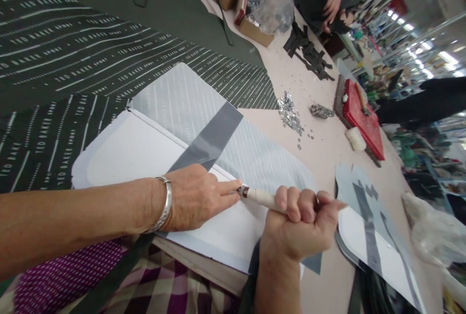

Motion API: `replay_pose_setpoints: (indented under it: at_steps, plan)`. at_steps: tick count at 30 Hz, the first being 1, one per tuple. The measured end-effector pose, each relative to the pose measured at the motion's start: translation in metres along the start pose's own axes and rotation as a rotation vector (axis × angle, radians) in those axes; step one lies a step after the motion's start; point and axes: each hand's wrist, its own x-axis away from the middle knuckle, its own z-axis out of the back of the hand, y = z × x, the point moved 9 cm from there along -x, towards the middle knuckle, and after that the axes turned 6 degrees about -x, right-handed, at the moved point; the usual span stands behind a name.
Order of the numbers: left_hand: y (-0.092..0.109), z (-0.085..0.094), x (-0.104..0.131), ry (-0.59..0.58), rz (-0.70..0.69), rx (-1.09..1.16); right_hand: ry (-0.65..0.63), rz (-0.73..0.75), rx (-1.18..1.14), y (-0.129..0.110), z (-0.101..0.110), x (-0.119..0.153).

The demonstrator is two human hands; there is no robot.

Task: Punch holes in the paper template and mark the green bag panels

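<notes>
My left hand (pixel 196 197), with a silver bracelet (pixel 168 205) at its wrist, lies on a white panel (pixel 134 146) with its fingers stretched out. The index fingertip is close to the tip of a white-handled tool (pixel 260 198), whose point is too small to make out. My right hand (pixel 298 222) is closed in a fist around this tool's handle. Beyond a slit-like line across the panel lies a translucent sheet (pixel 269 146), through which striped print shows. A grey tape strip (pixel 214 132) crosses both parts. Black printed fabric (pixel 120 61) spreads underneath and to the left.
Small silver pieces (pixel 289 112) are scattered beyond the sheet. Farther back are a cardboard box (pixel 257 32) with plastic bags, black straps (pixel 309 52) and a co-worker's hand (pixel 331 6). A red block (pixel 362 117) and another taped panel (pixel 386 256) sit to the right.
</notes>
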Motion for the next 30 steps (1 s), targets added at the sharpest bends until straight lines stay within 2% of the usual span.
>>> replay_pose_setpoints:
  at_steps: [3,5,9,11,13,17,24,27,30]
  plan:
    - [0.0,0.0,0.0,0.0,0.003,0.002,-0.117,0.077,0.056,-0.007,-0.021,0.004]
    - [0.0,0.001,0.001,0.003,0.002,0.008,-0.152,0.067,0.05,-0.006,-0.022,0.001]
    - [0.0,0.0,0.002,0.01,-0.005,0.0,-0.031,-0.088,-0.071,0.007,0.005,-0.012]
    - [0.0,-0.001,0.002,0.012,-0.002,-0.012,0.008,-0.084,-0.098,0.006,0.015,-0.014]
    - [0.0,-0.002,0.003,0.013,0.004,-0.012,-0.028,-0.042,-0.082,0.001,0.013,-0.012]
    - [0.0,-0.001,0.002,0.018,0.005,0.008,-0.168,0.046,0.028,-0.006,-0.011,-0.003]
    - [0.0,-0.002,0.0,-0.032,0.018,-0.013,-0.332,0.147,0.168,-0.014,-0.046,0.014]
    - [-0.003,-0.003,-0.001,-0.084,0.047,0.014,-0.451,0.206,0.389,-0.014,-0.062,0.022]
    - [-0.006,-0.004,-0.001,-0.144,0.089,0.044,-0.608,0.2,0.578,-0.003,-0.081,0.022]
